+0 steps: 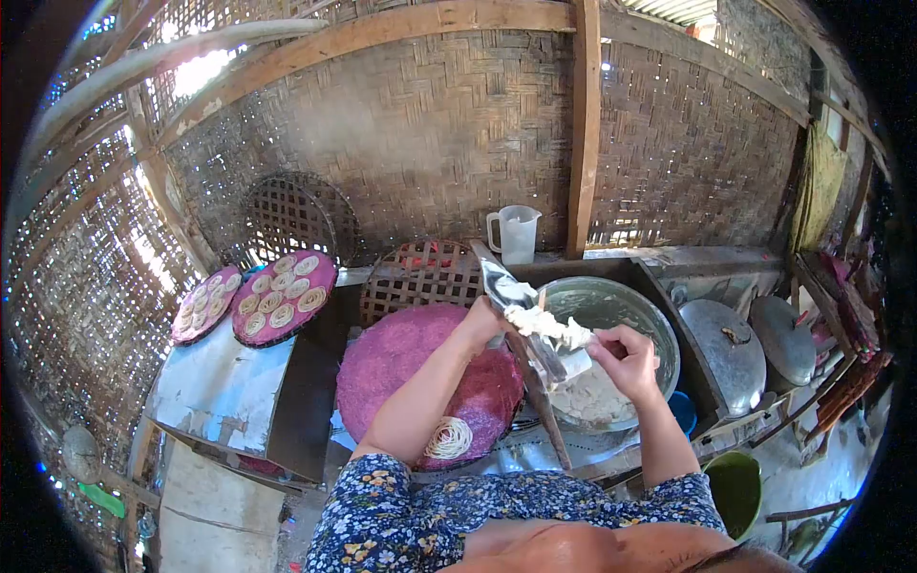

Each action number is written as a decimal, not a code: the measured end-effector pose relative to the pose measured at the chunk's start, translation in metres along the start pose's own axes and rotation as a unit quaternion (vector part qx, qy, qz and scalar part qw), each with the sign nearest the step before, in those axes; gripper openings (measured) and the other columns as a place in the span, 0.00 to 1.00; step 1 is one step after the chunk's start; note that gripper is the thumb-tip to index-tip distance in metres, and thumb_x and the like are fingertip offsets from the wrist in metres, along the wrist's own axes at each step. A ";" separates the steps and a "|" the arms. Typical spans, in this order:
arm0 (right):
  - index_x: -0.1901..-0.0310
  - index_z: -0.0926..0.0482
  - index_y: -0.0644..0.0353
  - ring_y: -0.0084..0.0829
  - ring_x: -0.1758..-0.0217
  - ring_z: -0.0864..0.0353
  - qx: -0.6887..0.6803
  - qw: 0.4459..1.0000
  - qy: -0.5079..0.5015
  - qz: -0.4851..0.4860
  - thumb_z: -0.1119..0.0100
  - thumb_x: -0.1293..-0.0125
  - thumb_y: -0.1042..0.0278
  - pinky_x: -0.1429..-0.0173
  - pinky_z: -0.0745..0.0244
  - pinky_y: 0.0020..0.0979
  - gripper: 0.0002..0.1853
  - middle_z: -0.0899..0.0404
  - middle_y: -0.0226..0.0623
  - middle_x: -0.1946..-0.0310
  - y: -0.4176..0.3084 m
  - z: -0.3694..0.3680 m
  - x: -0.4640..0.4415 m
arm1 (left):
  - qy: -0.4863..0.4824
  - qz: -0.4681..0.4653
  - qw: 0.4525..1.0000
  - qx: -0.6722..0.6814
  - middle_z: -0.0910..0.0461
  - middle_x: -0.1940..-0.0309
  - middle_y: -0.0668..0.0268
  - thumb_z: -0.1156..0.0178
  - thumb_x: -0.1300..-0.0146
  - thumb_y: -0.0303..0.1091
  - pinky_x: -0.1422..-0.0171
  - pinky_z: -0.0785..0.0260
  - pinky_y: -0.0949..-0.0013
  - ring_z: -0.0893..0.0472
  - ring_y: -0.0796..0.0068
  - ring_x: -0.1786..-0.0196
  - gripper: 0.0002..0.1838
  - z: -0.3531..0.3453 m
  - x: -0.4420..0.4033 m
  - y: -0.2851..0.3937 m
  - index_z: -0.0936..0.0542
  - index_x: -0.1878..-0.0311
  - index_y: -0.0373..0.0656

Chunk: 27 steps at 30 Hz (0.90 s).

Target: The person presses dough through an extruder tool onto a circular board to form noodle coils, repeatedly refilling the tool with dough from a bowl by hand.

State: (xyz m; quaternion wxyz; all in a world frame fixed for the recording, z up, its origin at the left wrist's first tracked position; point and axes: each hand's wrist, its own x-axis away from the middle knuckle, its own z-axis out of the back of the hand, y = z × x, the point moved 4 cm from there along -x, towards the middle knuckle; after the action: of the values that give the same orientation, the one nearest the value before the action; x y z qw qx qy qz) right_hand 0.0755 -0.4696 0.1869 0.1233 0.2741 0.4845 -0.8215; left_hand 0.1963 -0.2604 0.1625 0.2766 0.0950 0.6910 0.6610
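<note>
My left hand [485, 323] is closed around a wooden hand press [546, 406], a long tilted piece with a dark metal part, held above the round pink tray. Lumpy white dough [549, 328] is heaped on top of the press. At the dough's right end, my right hand [626, 361] pinches it between thumb and fingers. Below my right hand stands a large metal basin [659, 334] with pale dough inside. One coil of white noodle-like strands [448, 438] lies on the pink tray [392, 368] near its front edge.
Two smaller pink trays [250, 323] at the left bear several coils. Behind the basin is a clear plastic jug [519, 235]. An open-weave basket tray [420, 282] leans behind the pink tray. Metal lids [723, 349] and a green bucket [734, 492] are at the right.
</note>
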 end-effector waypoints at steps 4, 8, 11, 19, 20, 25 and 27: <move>0.69 0.20 0.63 0.24 0.78 0.23 0.096 0.986 0.132 0.012 0.32 0.51 0.65 0.71 0.28 0.23 0.12 0.21 0.38 0.79 0.012 0.005 -0.024 | -0.073 -0.008 0.997 0.035 0.30 0.48 0.67 0.44 0.42 0.33 0.42 0.36 0.71 0.29 0.78 0.47 0.21 -0.017 -0.005 -0.004 0.32 0.44 0.40; 0.70 0.20 0.62 0.26 0.81 0.23 0.169 0.969 0.096 0.152 0.33 0.50 0.67 0.75 0.29 0.25 0.09 0.23 0.37 0.81 -0.004 0.001 -0.022 | -0.076 -0.002 0.995 0.070 0.25 0.55 0.67 0.45 0.41 0.34 0.49 0.33 0.70 0.26 0.78 0.54 0.15 -0.021 -0.014 -0.023 0.27 0.51 0.41; 0.69 0.20 0.63 0.19 0.78 0.25 0.018 0.997 0.000 0.070 0.32 0.51 0.69 0.73 0.30 0.21 0.09 0.22 0.33 0.79 0.005 -0.002 -0.007 | 0.011 0.055 0.995 0.087 0.22 0.65 0.66 0.47 0.40 0.34 0.55 0.30 0.69 0.22 0.75 0.60 0.09 -0.006 0.000 -0.021 0.25 0.59 0.42; 0.67 0.19 0.61 0.37 0.65 0.20 0.323 0.923 -0.081 -0.192 0.34 0.52 0.54 0.59 0.27 0.33 0.18 0.20 0.41 0.70 0.044 0.057 0.006 | -0.119 -0.180 0.935 0.282 0.27 0.63 0.67 0.32 0.64 0.18 0.52 0.27 0.52 0.22 0.60 0.59 0.25 0.070 0.023 0.010 0.27 0.59 0.43; 0.61 0.20 0.61 0.38 0.58 0.23 0.347 0.929 -0.101 -0.072 0.35 0.52 0.49 0.54 0.29 0.34 0.24 0.22 0.43 0.63 0.051 0.047 0.008 | -0.092 -0.194 0.936 0.281 0.28 0.64 0.67 0.34 0.62 0.17 0.50 0.28 0.50 0.23 0.58 0.57 0.22 0.075 0.034 0.018 0.27 0.60 0.44; 0.35 0.45 0.62 0.38 0.39 0.36 -0.448 0.794 -0.362 -0.195 0.70 0.61 0.13 0.39 0.39 0.40 0.61 0.34 0.47 0.43 0.001 -0.083 0.046 | -0.062 -0.273 0.893 0.353 0.29 0.67 0.68 0.35 0.64 0.19 0.52 0.28 0.51 0.25 0.59 0.54 0.22 0.047 0.059 0.089 0.27 0.61 0.44; 0.38 0.44 0.63 0.39 0.62 0.25 -0.660 0.604 -0.346 -0.283 0.70 0.64 0.12 0.63 0.30 0.35 0.62 0.31 0.53 0.48 -0.044 -0.112 0.057 | -0.080 -0.313 0.880 0.347 0.30 0.73 0.67 0.34 0.66 0.14 0.54 0.26 0.47 0.26 0.69 0.60 0.21 0.048 0.067 0.092 0.27 0.65 0.43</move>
State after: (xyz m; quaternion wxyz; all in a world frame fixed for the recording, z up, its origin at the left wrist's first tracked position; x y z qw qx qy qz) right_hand 0.0454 -0.3472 0.1435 0.1907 -0.3373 0.8695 -0.3065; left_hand 0.1434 -0.1762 0.2354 0.4727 0.0159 0.8455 0.2479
